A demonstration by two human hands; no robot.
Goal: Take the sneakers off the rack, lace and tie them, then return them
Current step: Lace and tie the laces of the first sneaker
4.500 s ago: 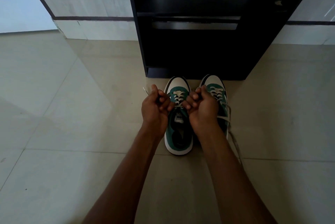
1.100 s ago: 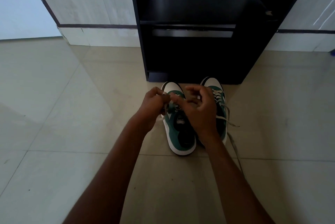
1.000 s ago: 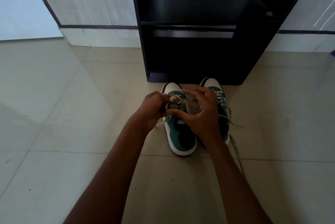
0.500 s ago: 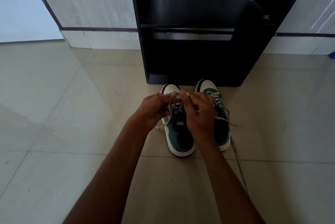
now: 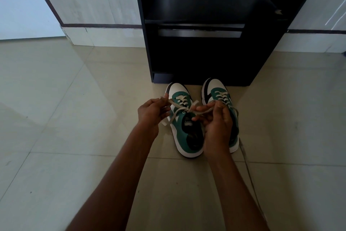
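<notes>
Two green, white and black sneakers stand side by side on the tiled floor, toes toward the rack. The left sneaker (image 5: 184, 127) has its white lace (image 5: 179, 110) crossed above the tongue. My left hand (image 5: 152, 113) pinches one lace strand out to the left. My right hand (image 5: 217, 120) pinches the other strand to the right and covers much of the right sneaker (image 5: 218, 94). The right sneaker's loose lace (image 5: 247, 165) trails across the floor toward me.
A black shoe rack (image 5: 206, 58) stands just beyond the toes, with a dark shelf and a metal bar. Pale wall panels flank it on both sides. Beige floor tiles (image 5: 74, 118) spread to the left and right.
My hands have moved apart from over the left sneaker, drawing the two lace strands out sideways. The sneakers have stayed in place.
</notes>
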